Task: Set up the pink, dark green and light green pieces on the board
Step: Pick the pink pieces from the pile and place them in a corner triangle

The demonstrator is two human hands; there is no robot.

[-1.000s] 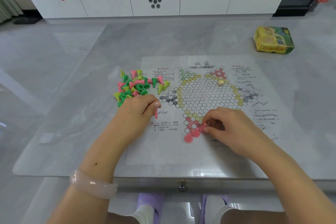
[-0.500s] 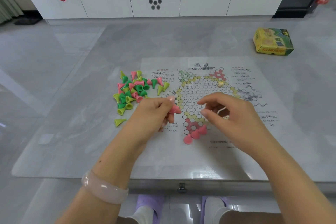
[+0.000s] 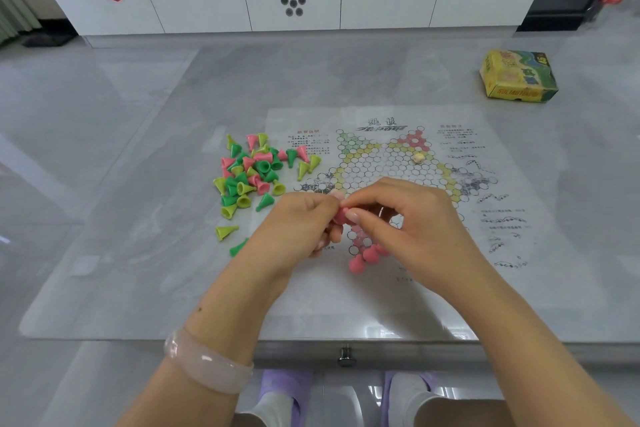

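Note:
A paper board [image 3: 388, 163] with a star of hexagon cells lies on the grey table. To its left sits a heap of pink, dark green and light green cone pieces [image 3: 252, 173]. A few pink pieces [image 3: 365, 256] stand on the board's near point. My left hand [image 3: 298, 225] and my right hand [image 3: 405, 218] meet above the board's near half. Both pinch one pink piece [image 3: 341, 215] between their fingertips. Whether my left hand holds more pieces is hidden by its fingers.
A small pale die [image 3: 418, 158] rests on the board's far right. A yellow and green box [image 3: 517, 80] lies at the table's far right. Two loose green cones [image 3: 232, 239] lie near my left wrist. A white cabinet [image 3: 294, 0] stands behind.
My left hand came from the heap with a pink piece and moved right. My right hand left the placed pink pieces, rose, and now pinches that piece too.

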